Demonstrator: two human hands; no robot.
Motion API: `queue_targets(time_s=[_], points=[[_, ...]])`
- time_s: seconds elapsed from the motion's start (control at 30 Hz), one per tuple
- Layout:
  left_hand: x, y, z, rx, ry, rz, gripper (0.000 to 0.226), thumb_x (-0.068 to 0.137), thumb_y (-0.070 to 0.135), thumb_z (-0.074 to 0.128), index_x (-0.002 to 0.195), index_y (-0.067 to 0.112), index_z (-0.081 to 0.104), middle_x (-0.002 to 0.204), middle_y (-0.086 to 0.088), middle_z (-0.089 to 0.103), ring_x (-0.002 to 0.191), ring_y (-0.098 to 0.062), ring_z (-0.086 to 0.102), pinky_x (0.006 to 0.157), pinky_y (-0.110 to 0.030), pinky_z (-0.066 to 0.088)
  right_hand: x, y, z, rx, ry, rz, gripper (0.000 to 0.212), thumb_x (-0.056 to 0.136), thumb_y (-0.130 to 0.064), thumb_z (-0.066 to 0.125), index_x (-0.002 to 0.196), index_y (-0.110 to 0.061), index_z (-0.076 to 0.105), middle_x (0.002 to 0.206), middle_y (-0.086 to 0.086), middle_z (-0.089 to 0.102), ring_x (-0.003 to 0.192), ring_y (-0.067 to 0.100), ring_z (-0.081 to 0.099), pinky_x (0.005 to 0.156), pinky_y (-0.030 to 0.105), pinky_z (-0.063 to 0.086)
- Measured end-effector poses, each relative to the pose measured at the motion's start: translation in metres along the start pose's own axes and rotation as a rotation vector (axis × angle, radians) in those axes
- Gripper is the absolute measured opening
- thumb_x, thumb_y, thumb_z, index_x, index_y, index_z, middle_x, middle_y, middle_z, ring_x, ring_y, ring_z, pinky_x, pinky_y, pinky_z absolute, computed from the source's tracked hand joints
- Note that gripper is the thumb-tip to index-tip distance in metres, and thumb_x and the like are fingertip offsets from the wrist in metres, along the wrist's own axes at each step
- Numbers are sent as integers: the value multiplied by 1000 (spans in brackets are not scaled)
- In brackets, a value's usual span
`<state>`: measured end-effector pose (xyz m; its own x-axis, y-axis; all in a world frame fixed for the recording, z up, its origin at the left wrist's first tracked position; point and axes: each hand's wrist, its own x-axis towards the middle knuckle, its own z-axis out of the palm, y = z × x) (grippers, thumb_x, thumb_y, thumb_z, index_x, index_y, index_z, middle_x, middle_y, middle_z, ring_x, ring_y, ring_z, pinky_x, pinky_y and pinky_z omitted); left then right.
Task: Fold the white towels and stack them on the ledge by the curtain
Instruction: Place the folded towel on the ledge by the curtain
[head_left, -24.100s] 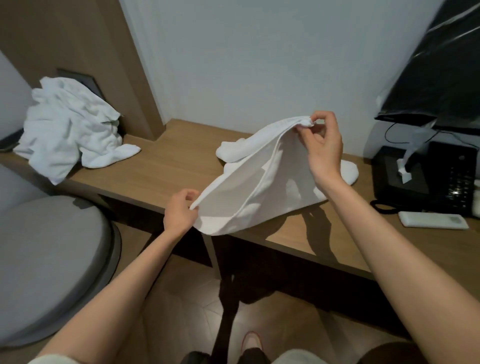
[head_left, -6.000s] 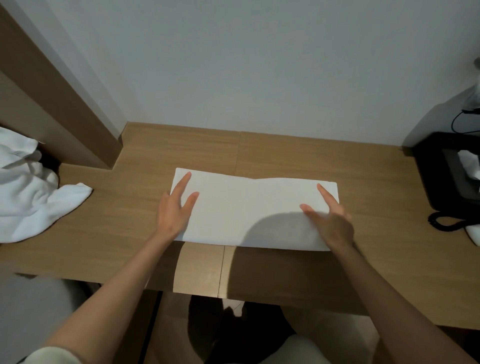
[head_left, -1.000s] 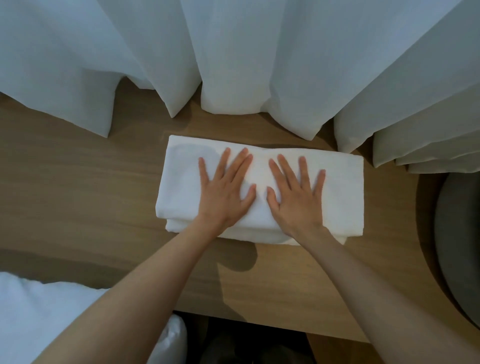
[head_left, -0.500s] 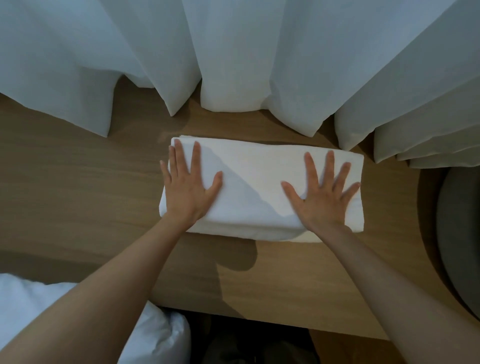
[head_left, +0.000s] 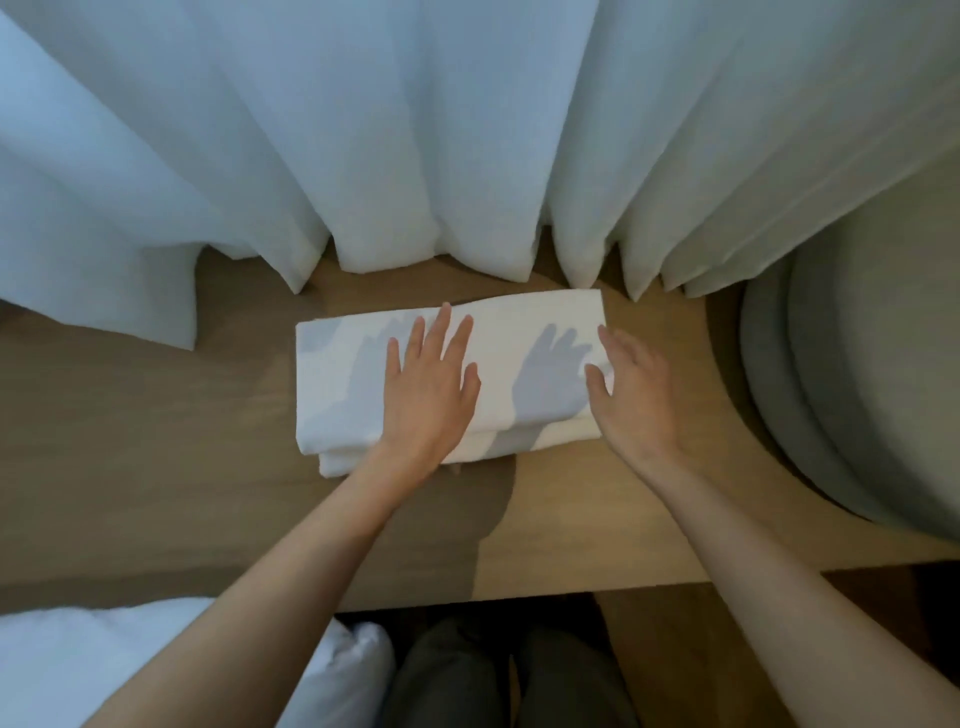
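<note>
A stack of folded white towels (head_left: 343, 384) lies on the wooden ledge (head_left: 156, 441), just in front of the white curtain (head_left: 389, 130). The top towel sits slightly askew over the one beneath. My left hand (head_left: 428, 389) rests flat on the middle of the stack, fingers spread. My right hand (head_left: 631, 395) hovers at the stack's right end with its fingers apart, its shadow falling on the towel, and it holds nothing.
A grey round upholstered seat (head_left: 857, 389) stands at the right edge of the ledge. White bedding (head_left: 104, 665) fills the lower left corner. My dark trouser legs (head_left: 493, 675) show below the ledge's front edge.
My left hand slid from the towel's left end to its middle. My right hand lifted off toward the right edge. The view pulled back a little.
</note>
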<state>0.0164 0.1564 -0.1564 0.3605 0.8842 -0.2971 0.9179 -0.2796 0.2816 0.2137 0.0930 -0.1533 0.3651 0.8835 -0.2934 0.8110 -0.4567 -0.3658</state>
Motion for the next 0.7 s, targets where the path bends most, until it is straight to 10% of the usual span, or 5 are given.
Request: queue_targets(time_s=[0.7], points=[[-174, 262, 2, 11, 5, 664, 47, 101, 26, 35, 148, 21, 30, 149, -2, 39, 137, -18, 35, 114, -37, 26, -259, 182, -122, 78, 368, 365, 46, 100, -29, 45, 145, -23, 39, 141, 3, 49, 131, 23, 44, 106, 41, 38]])
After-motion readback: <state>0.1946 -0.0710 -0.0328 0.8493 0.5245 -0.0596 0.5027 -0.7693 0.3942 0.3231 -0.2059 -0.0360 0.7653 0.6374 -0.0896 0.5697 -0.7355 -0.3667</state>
